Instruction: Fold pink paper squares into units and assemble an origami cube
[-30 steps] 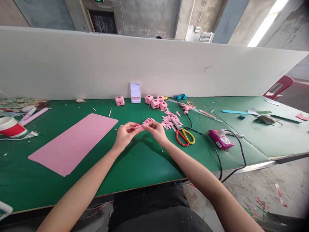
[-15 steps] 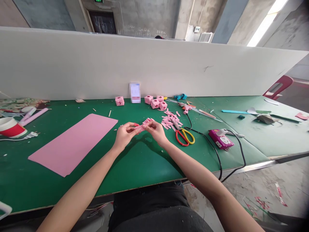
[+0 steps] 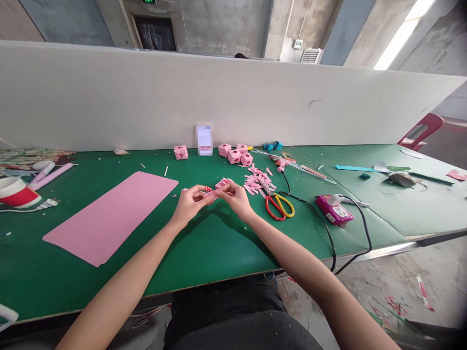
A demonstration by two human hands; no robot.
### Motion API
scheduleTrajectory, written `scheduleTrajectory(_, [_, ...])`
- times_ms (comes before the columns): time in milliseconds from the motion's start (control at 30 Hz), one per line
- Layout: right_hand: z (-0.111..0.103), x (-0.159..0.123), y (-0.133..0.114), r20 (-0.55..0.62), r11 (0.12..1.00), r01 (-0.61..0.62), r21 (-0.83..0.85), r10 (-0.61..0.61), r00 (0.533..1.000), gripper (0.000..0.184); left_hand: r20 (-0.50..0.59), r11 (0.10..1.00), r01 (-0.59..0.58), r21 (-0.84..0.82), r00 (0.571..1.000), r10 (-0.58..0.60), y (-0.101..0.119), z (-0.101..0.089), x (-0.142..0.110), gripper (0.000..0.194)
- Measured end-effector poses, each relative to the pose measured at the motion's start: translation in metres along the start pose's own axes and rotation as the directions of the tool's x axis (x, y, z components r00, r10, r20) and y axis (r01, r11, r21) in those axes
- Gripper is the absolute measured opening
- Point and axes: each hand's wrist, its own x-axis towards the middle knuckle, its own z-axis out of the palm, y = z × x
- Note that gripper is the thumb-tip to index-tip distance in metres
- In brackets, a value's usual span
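My left hand (image 3: 188, 204) and my right hand (image 3: 235, 197) meet above the green table (image 3: 204, 248), both pinching one small pink paper strip (image 3: 212, 193) between fingertips. The strip is partly hidden by my fingers. A large pink paper sheet (image 3: 113, 215) lies flat to the left of my hands. Pink paper scraps (image 3: 257, 179) and red-and-yellow scissors (image 3: 278, 204) lie just right of my right hand.
Several small pink paper cubes (image 3: 235, 153) stand near the white partition (image 3: 233, 97). A pink glue gun (image 3: 333, 209) with a black cord (image 3: 330, 243) lies at the right. A red-and-white cup (image 3: 16, 192) sits at the far left. The table's front edge runs below my forearms.
My fingers have shifted slightly on the pink strip; hands stay in the same place. Nothing else has moved.
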Motion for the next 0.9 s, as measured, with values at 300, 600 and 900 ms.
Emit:
scheduleTrajectory(300, [0.0010,0.0007,0.0031,0.049,1.000,-0.006,0.010,0.006,0.999,0.041,0.054,0.999,-0.013,0.035,0.998,0.011,-0.0094,-0.0005,0.0020,0.052])
scheduleTrajectory(600, [0.0027,-0.0006,0.0000,0.067,0.999,-0.005,0.052,0.001,0.998,0.039,0.006,0.999,-0.034,0.026,0.999,0.034,-0.0063,0.0020,-0.0002,0.056])
scheduleTrajectory(900, [-0.0033,0.0023,0.0005,0.154,0.987,-0.034,-0.155,0.058,0.986,0.043,-0.109,0.996,-0.072,0.053,0.991,0.077,-0.0064,0.0001,0.0014,0.062])
